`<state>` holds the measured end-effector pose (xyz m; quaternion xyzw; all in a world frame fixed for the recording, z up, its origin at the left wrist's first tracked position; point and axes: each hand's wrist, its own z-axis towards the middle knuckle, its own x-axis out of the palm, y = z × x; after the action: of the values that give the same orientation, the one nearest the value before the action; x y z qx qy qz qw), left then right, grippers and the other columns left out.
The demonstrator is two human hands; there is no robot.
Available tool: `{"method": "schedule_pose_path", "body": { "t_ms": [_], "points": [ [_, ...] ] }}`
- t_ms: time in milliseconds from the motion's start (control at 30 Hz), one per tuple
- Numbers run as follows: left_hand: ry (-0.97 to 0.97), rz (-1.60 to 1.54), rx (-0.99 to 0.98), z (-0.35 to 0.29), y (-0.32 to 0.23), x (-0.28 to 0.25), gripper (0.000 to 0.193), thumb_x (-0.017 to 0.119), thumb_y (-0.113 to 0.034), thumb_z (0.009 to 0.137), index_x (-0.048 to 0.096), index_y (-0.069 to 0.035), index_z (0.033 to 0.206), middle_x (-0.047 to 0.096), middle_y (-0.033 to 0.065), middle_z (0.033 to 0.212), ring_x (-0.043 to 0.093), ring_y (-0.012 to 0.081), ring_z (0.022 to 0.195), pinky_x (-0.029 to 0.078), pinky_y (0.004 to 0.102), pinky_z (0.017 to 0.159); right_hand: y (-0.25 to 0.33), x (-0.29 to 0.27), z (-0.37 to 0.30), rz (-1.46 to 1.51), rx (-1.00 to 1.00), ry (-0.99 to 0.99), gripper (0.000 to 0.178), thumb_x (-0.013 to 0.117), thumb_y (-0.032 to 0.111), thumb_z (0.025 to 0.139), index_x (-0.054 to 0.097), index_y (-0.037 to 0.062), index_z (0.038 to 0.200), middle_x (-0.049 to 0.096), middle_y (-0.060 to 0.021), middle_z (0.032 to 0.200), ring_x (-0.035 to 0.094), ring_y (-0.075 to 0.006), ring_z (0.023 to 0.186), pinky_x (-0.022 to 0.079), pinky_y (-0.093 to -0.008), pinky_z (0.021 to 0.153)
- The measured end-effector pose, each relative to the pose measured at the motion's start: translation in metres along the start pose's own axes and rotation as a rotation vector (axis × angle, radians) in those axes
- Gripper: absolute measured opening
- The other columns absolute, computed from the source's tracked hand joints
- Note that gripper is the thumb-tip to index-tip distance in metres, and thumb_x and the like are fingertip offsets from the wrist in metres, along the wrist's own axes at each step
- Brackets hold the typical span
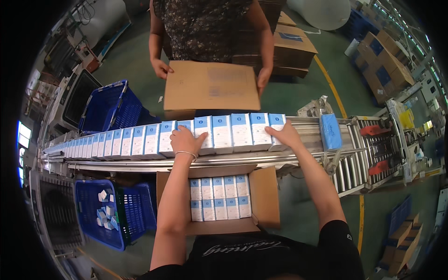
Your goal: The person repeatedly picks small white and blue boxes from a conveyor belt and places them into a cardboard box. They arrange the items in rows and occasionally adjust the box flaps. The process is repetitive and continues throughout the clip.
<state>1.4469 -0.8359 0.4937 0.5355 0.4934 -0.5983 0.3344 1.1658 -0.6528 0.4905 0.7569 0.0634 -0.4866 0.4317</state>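
Observation:
A long row of white-and-blue packs (222, 133), which look like tissue packs, stands upright on the conveyor (303, 135). My left hand (185, 141) is on the front of the row, thumb stretched to the right and fingertips against the packs. At the row's right end, my right hand (285, 134) is closed round the last pack (276, 128), thumb on its front and fingers at its side. Between my hands stand several packs. Below them, between my forearms, an open cardboard box (264, 196) holds two rows of the same packs.
Across the conveyor a person holds a cardboard box (186, 86). A blue pack (330, 133) lies farther right, before metal rollers (347, 179). Blue baskets (100, 105) (93, 238) stand at left, the nearer one holding small packs. Stacked cartons (291, 49) stand behind.

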Motion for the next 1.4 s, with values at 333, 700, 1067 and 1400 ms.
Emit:
{"method": "schedule_pose_path", "body": {
  "t_ms": [333, 700, 1067, 1400],
  "points": [
    [-0.434, -0.249, 0.297, -0.021, 0.002, 0.003, 0.049, 0.057, -0.040, 0.085, 0.058, 0.006, 0.100, 0.054, 0.0229, 0.105, 0.054, 0.0362, 0.093, 0.047, 0.0413, 0.078, 0.022, -0.010, -0.031, -0.326, -0.426, -0.415, 0.069, 0.067, 0.041, 0.078, 0.044, -0.0056, 0.124, 0.044, -0.0221, 0.125, 0.045, -0.0402, 0.112, 0.037, -0.0465, 0.094],
    [0.026, -0.167, 0.025, 0.016, 0.029, 0.005, 0.075, 0.062, -0.056, 0.077, 0.045, 0.012, 0.104, 0.059, 0.0278, 0.097, 0.060, 0.0378, 0.092, 0.050, 0.0425, 0.076, 0.033, 0.008, -0.016, -0.277, -0.348, -0.288, 0.042, 0.059, 0.037, 0.085, 0.059, -0.0023, 0.099, 0.060, -0.0187, 0.092, 0.060, -0.0340, 0.087, 0.049, -0.0431, 0.073],
    [0.130, -0.557, 0.177, 0.026, 0.010, 0.027, 0.109, 0.070, -0.058, 0.069, 0.020, 0.019, 0.128, 0.054, 0.0356, 0.108, 0.057, 0.0425, 0.102, 0.047, 0.0386, 0.086, 0.040, 0.031, 0.003, 0.079, 0.050, 0.000, 0.110, 0.072, 0.061, 0.062, 0.027, -0.0165, 0.126, 0.055, -0.0324, 0.111, 0.058, -0.0363, 0.104, 0.048, -0.0345, 0.084],
    [0.001, -0.926, 0.329, -0.156, 0.088, -0.059, 0.088, 0.076, -0.023, 0.073, 0.020, 0.014, 0.130, 0.047, 0.0302, 0.118, 0.052, 0.0360, 0.107, 0.041, 0.0375, 0.092, 0.076, -0.005, -0.201, 0.143, -0.064, -0.109, 0.089, 0.083, 0.036, 0.062, 0.031, -0.0018, 0.124, 0.060, -0.0217, 0.106, 0.061, -0.0337, 0.099, 0.048, -0.0368, 0.085]
  ]
}}
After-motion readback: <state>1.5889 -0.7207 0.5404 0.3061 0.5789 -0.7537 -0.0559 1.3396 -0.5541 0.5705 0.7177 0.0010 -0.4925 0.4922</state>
